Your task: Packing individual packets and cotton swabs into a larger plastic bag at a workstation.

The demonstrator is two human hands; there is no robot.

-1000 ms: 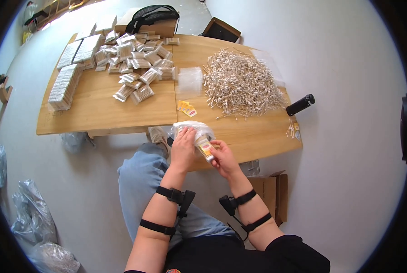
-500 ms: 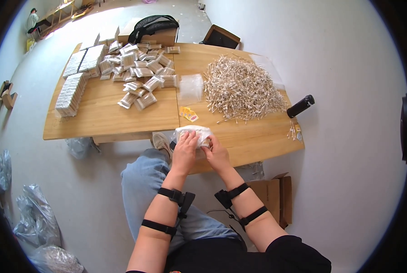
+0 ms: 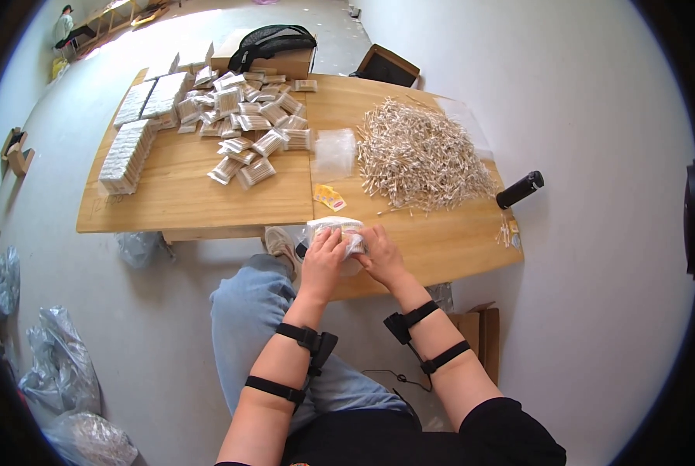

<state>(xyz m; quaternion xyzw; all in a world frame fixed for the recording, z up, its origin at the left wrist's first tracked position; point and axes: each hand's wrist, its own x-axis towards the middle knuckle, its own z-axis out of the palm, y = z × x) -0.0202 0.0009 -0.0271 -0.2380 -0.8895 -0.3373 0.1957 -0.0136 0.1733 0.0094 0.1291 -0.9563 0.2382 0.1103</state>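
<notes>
Close to the table's near edge, a clear plastic bag of cotton swabs [image 3: 334,223] lies between my hands. My left hand [image 3: 325,260] is closed on its left part, fingers laid across the top. My right hand [image 3: 382,255] pinches the bag's right end, its fingertips partly hidden. Just beyond the bag lie several yellow cards [image 3: 330,197]. A stack of clear empty bags [image 3: 334,153] rests farther back. To the right of it spreads a large heap of loose cotton swabs [image 3: 425,159]. Filled swab packs [image 3: 250,123] are piled on the left half.
Neat stacks of swab packs [image 3: 128,158] stand at the table's left. A black bottle [image 3: 521,189] lies tilted at the right edge. Behind are a black bag [image 3: 270,43] on a cardboard box and an open box [image 3: 389,65]. Plastic sacks [image 3: 62,365] lie on the floor at left.
My right hand has shifted over the right end of the swab bag, its fingers higher up. The view has moved slightly, so the table appears a little farther right.
</notes>
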